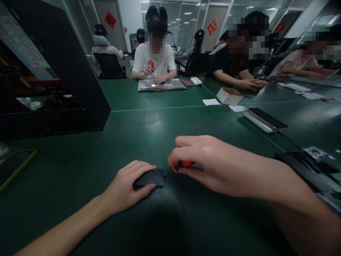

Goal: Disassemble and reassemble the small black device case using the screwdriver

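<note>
My left hand (127, 187) lies on the green table (160, 128) with its fingers curled round a small flat black device (149, 178), pinning it down. My right hand (197, 160) is closed on a red-and-black screwdriver handle (181, 165). The tool's thin tip points left at the right edge of the black device, just touching or almost touching it. Both forearms reach in from the bottom of the view.
A large black case (53, 71) stands at the left, with a green-edged phone (14, 165) near it. A white-and-black device (265, 120), a small cardboard box (229, 95) and paper slips lie to the right. Several people sit and work across the table.
</note>
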Available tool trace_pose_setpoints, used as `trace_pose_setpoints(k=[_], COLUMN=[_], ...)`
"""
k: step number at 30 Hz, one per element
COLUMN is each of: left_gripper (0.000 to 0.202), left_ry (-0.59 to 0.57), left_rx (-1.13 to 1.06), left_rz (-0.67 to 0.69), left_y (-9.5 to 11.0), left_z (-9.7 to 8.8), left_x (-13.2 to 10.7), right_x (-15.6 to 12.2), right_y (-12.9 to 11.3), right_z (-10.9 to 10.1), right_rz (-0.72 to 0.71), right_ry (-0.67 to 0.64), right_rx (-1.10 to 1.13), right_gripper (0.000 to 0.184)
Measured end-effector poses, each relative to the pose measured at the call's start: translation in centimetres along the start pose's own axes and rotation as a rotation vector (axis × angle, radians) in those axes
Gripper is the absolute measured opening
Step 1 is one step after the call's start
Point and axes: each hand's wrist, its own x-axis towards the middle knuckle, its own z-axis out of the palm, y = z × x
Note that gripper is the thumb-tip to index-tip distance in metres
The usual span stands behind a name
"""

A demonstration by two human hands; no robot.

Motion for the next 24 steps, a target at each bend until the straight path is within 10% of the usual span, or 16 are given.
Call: trace_pose_setpoints(k=[12,24], left_gripper=[0.035,0.035], left_ry=[-0.006,-0.043], left_rx=[0.015,0.026], left_rz=[-0.005,-0.019], left_y=[0.3,0.3], left_z=[-0.3,-0.3], left_x=[0.1,0.1], right_x=[0.3,-1.9], right_y=[0.1,1.9], right_z=[1.0,-0.7], right_rz=[0.230,0.005], right_ry=[0.119,-0.092], right_rx=[-0.221,-0.130], right_gripper=[0.019,0.027])
